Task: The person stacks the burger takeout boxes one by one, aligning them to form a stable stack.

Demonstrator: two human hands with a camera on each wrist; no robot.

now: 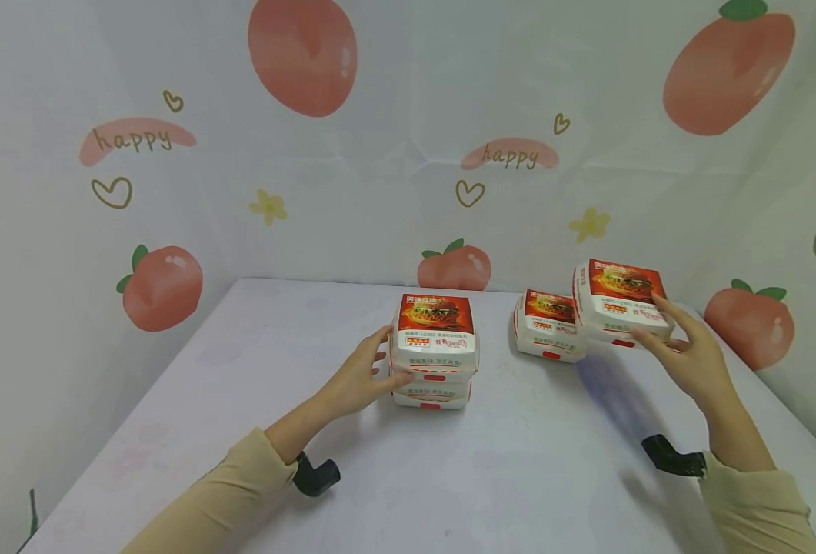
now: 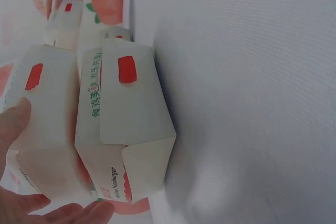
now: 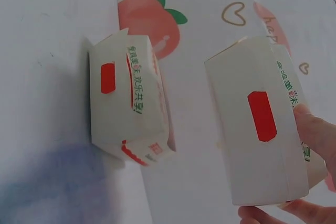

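Two white hamburger boxes with red burger-picture lids stand stacked in mid-table. The upper box (image 1: 434, 338) sits on the lower box (image 1: 431, 394). My left hand (image 1: 355, 377) grips the upper box at its left side, thumb on the front face; in the left wrist view some fingertips (image 2: 94, 213) reach beside the lower box. Off to the right, my right hand (image 1: 691, 358) holds another hamburger box (image 1: 618, 300) in the air, thumb and fingers around its right end. Behind and left of it, a fourth box (image 1: 549, 327) rests on the table.
The white table (image 1: 504, 477) meets a fruit-patterned cloth backdrop (image 1: 366, 185) along its back edge. Black curved pieces (image 1: 316, 477) show at both sleeve cuffs. A shadow (image 1: 615, 400) falls on the table below the raised box.
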